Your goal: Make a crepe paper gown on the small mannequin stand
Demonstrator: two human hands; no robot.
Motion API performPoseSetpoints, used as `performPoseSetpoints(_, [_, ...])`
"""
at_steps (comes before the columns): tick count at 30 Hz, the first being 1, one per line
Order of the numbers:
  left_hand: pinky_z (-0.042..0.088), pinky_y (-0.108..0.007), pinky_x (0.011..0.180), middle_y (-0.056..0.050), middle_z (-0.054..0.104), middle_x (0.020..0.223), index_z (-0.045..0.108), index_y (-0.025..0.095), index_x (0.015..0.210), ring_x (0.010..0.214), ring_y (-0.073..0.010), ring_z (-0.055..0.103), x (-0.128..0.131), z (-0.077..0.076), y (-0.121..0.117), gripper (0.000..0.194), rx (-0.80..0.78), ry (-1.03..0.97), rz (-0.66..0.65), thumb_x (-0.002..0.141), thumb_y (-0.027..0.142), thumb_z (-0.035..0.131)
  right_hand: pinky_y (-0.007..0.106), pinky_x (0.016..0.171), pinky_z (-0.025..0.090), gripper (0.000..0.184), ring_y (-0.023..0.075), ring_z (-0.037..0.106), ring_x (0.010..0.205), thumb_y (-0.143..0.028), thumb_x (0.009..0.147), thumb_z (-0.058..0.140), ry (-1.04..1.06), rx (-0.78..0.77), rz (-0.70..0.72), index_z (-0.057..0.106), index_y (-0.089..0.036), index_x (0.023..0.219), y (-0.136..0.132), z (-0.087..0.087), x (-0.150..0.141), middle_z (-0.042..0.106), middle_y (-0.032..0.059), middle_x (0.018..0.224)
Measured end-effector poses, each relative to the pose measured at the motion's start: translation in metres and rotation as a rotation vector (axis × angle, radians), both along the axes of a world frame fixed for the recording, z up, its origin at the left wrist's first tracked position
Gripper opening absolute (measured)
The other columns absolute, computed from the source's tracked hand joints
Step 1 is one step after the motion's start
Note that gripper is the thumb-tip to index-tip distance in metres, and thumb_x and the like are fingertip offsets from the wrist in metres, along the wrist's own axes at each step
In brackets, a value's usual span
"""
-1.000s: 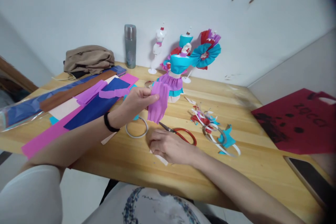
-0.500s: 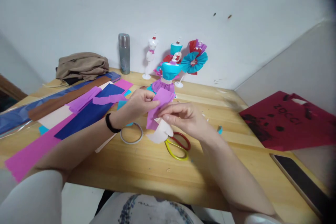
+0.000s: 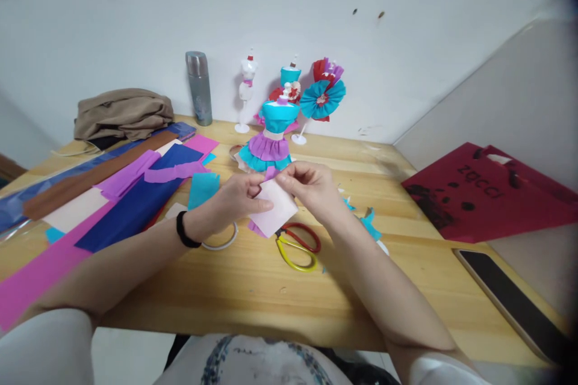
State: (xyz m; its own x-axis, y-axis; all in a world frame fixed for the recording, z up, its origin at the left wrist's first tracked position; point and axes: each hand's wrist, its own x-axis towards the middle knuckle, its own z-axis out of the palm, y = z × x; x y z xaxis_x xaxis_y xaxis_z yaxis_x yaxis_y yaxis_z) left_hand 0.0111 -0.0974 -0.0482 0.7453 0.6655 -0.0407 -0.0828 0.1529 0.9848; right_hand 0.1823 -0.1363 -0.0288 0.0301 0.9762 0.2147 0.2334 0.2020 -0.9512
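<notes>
My left hand (image 3: 235,198) and my right hand (image 3: 309,187) meet above the wooden table (image 3: 253,289), both pinching a pale pink paper piece (image 3: 276,212) with purple crepe paper (image 3: 257,228) showing under its lower edge. Just behind the hands stands a small mannequin (image 3: 271,138) in a teal and purple crepe dress. Scissors (image 3: 298,246) with red and yellow handles lie on the table right below the paper. A tape ring (image 3: 221,240) lies under my left wrist, which wears a black band.
Long crepe paper sheets (image 3: 126,192) in pink, blue, brown and purple cover the left. At the back stand a steel flask (image 3: 198,89), a white mannequin (image 3: 246,93), paper fans (image 3: 323,93) and folded brown cloth (image 3: 121,113). A red bag (image 3: 487,192) and phone (image 3: 510,304) lie right.
My right hand picked a pale paper piece up off the table and brought it against the purple crepe held by my left hand. The view shifted right, so the objects sit further left.
</notes>
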Motion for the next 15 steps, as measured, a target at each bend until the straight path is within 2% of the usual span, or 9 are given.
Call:
performPoseSetpoints(4, [0.048, -0.021, 0.061, -0.003, 0.072, 0.078, 0.067, 0.013, 0.085, 0.067, -0.0133, 0.065, -0.001, 0.003, 0.001, 0.032, -0.053, -0.035, 0.006, 0.059, 0.02, 0.083, 0.026, 0.052, 0.045, 0.037, 0.0113, 0.052, 0.052, -0.055, 0.079, 0.068, 0.051, 0.029, 0.049, 0.061, -0.02, 0.068, -0.003, 0.009, 0.018, 0.057, -0.0017, 0.058])
performPoseSetpoints(6, [0.047, -0.021, 0.055, -0.003, 0.071, 0.073, 0.068, 0.012, 0.086, 0.061, -0.0133, 0.064, -0.002, 0.006, 0.0, 0.035, -0.055, -0.024, 0.036, 0.056, 0.02, 0.084, 0.028, 0.058, 0.05, 0.035, 0.0141, 0.058, 0.06, -0.055, 0.081, 0.068, 0.026, 0.04, 0.114, 0.066, -0.021, 0.083, -0.008, 0.017, 0.027, 0.063, 0.0007, 0.068])
performPoseSetpoints(8, [0.047, -0.022, 0.049, -0.003, 0.071, 0.072, 0.068, 0.012, 0.091, 0.056, -0.0145, 0.063, -0.003, 0.01, -0.003, 0.042, -0.063, -0.011, 0.053, 0.054, 0.021, 0.086, 0.031, 0.066, 0.054, 0.041, 0.0174, 0.063, 0.074, -0.053, 0.079, 0.072, -0.091, 0.069, 0.214, 0.067, -0.023, 0.107, -0.015, 0.025, 0.035, 0.068, 0.0047, 0.089])
performPoseSetpoints(9, [0.047, -0.023, 0.048, -0.004, 0.071, 0.073, 0.068, 0.012, 0.093, 0.055, -0.0149, 0.062, -0.004, 0.012, -0.005, 0.045, -0.063, -0.014, 0.06, 0.054, 0.021, 0.087, 0.033, 0.071, 0.055, 0.051, 0.0196, 0.065, 0.083, -0.05, 0.077, 0.075, -0.19, 0.099, 0.273, 0.064, -0.025, 0.12, -0.019, 0.028, 0.037, 0.069, 0.0069, 0.103])
performPoseSetpoints(12, [0.05, -0.024, 0.054, -0.003, 0.071, 0.076, 0.068, 0.013, 0.093, 0.059, -0.0143, 0.062, -0.004, 0.017, -0.01, 0.044, -0.016, -0.051, 0.098, 0.055, 0.023, 0.088, 0.042, 0.091, 0.052, 0.081, 0.0288, 0.058, 0.117, -0.044, 0.073, 0.081, -0.491, 0.221, 0.36, 0.047, -0.029, 0.145, -0.026, 0.032, 0.034, 0.055, 0.0108, 0.141])
performPoseSetpoints(13, [0.05, -0.024, 0.056, -0.003, 0.071, 0.077, 0.068, 0.014, 0.092, 0.061, -0.0141, 0.062, -0.004, 0.018, -0.011, 0.041, 0.018, -0.056, 0.111, 0.056, 0.024, 0.087, 0.045, 0.095, 0.051, 0.081, 0.0306, 0.054, 0.124, -0.042, 0.074, 0.081, -0.539, 0.258, 0.342, 0.045, -0.031, 0.146, -0.027, 0.03, 0.031, 0.051, 0.0108, 0.146])
performPoseSetpoints(15, [0.05, -0.024, 0.059, -0.004, 0.07, 0.078, 0.067, 0.014, 0.087, 0.065, -0.0144, 0.062, -0.004, 0.018, -0.012, 0.033, 0.105, -0.025, 0.141, 0.061, 0.027, 0.084, 0.044, 0.094, 0.051, 0.059, 0.0295, 0.053, 0.127, -0.037, 0.081, 0.075, -0.516, 0.309, 0.277, 0.056, -0.031, 0.137, -0.027, 0.026, 0.025, 0.052, 0.0099, 0.145])
